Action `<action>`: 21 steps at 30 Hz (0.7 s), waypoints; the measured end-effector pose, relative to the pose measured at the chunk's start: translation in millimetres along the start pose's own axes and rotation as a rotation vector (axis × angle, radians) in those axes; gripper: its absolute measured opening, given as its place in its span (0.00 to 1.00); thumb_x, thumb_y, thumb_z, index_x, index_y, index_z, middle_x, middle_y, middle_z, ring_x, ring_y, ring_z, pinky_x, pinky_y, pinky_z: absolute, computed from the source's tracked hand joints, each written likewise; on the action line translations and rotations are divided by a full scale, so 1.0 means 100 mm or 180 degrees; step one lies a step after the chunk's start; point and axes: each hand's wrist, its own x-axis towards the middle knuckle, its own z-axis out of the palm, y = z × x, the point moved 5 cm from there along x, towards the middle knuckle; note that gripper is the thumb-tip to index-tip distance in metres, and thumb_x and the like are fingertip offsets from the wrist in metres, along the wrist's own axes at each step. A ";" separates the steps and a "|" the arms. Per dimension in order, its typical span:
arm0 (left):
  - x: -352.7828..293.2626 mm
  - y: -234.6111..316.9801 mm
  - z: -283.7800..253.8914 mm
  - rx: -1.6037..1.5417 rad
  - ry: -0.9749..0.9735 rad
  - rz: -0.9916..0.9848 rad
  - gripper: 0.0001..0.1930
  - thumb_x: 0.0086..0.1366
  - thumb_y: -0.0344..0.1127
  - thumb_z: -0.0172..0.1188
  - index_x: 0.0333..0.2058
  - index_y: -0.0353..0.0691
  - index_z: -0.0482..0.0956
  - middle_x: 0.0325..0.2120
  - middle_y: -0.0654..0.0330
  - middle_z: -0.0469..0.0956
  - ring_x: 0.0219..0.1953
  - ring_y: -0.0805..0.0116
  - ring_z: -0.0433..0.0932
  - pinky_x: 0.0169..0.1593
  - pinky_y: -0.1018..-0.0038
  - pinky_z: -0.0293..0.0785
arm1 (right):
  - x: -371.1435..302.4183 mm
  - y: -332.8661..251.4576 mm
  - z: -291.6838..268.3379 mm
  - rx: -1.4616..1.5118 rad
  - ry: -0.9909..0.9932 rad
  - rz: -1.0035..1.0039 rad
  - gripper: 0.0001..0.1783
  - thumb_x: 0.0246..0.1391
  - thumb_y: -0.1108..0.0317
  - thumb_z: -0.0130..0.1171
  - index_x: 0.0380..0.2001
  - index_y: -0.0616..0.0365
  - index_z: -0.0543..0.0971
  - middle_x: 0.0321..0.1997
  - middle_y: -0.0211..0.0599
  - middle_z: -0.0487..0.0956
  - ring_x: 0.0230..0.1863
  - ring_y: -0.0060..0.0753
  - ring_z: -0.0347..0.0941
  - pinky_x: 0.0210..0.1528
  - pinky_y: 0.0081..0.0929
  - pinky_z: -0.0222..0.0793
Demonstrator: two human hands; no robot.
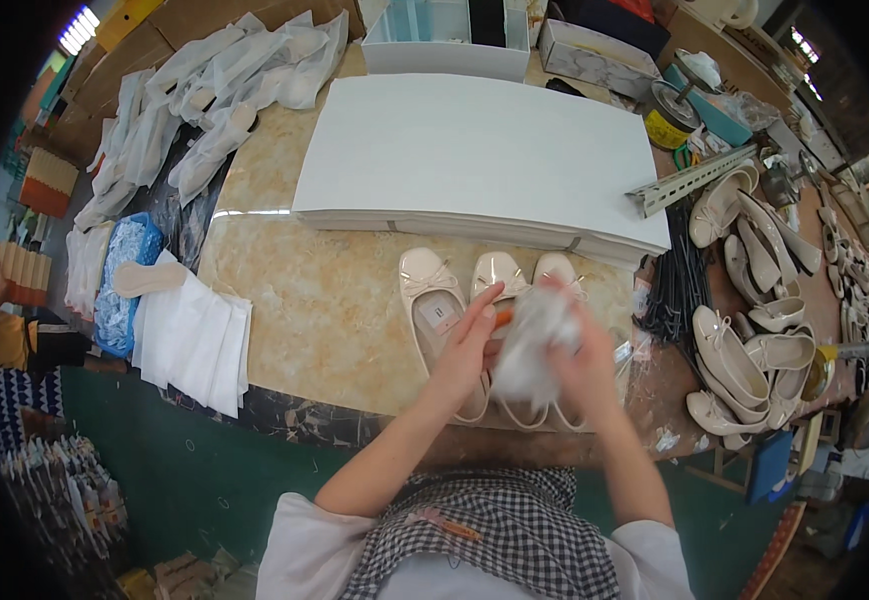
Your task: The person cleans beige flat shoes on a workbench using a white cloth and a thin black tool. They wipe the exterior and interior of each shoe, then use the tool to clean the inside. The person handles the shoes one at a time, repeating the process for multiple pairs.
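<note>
Over the table's front edge, my right hand is closed round a crumpled, whitish wad. Motion blurs it, so I cannot tell whether it is cloth, paper or plastic. Just left of it, the fingers of my left hand are closed about a small orange thing, mostly hidden. Beneath both hands, several glossy beige ballet flats with bows lie in a row, toes pointing away. The leftmost flat shows a pale label on its insole; the middle flat and another flat are partly covered by my hands.
A stack of white sheets lies behind the flats. Wrapped shoes are at the far left, near a blue basket and white bags. On the right are a metal angle bar, black cords and piled flats.
</note>
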 end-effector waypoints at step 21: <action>-0.66 -0.36 0.51 0.4321 -0.1206 0.2264 0.10 0.49 0.38 0.60 0.19 0.36 0.79 0.32 0.51 0.80 0.34 0.65 0.79 0.41 0.70 0.66 | 0.46 0.41 0.36 -0.3334 -0.0223 -0.0402 0.32 0.43 0.63 0.68 0.53 0.56 0.72 0.45 0.40 0.73 0.38 0.45 0.76 0.36 0.36 0.74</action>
